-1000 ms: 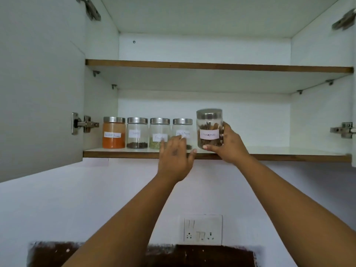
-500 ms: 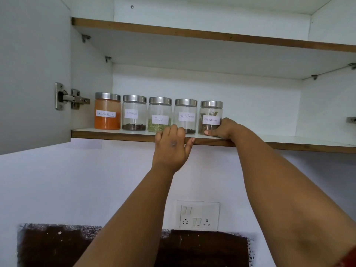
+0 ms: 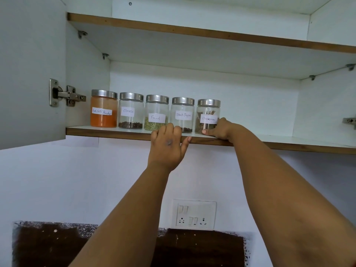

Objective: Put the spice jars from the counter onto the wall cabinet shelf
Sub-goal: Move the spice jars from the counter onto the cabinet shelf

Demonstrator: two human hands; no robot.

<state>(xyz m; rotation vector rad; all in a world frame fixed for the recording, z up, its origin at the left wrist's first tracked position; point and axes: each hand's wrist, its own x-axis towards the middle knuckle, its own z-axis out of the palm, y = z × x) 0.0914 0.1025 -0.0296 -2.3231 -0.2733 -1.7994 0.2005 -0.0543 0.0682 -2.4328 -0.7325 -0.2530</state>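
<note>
Glass and steel: five lidded jars stand in one row on the lower shelf point(image 3: 119, 131) of the open wall cabinet.
Head view, right hand point(image 3: 218, 129): wrapped round the base of the cinnamon jar point(image 3: 208, 114), thumb across the front under the label; jar upright on the shelf board.
Left hand point(image 3: 167, 146): fingers curled over the shelf's front edge, holding no jar, just left of the gripped jar.
Beyond the grip, leftward: black pepper jar point(image 3: 182, 112) just beside, then fennel jar point(image 3: 156, 112), cloves jar point(image 3: 131, 110), red chilli powder jar point(image 3: 104, 108) farthest.
Right of the grip: bare shelf.
Below the hands: switch plate point(image 3: 194, 214) on the wall.
Far left: door hinge point(image 3: 65, 94).
</note>
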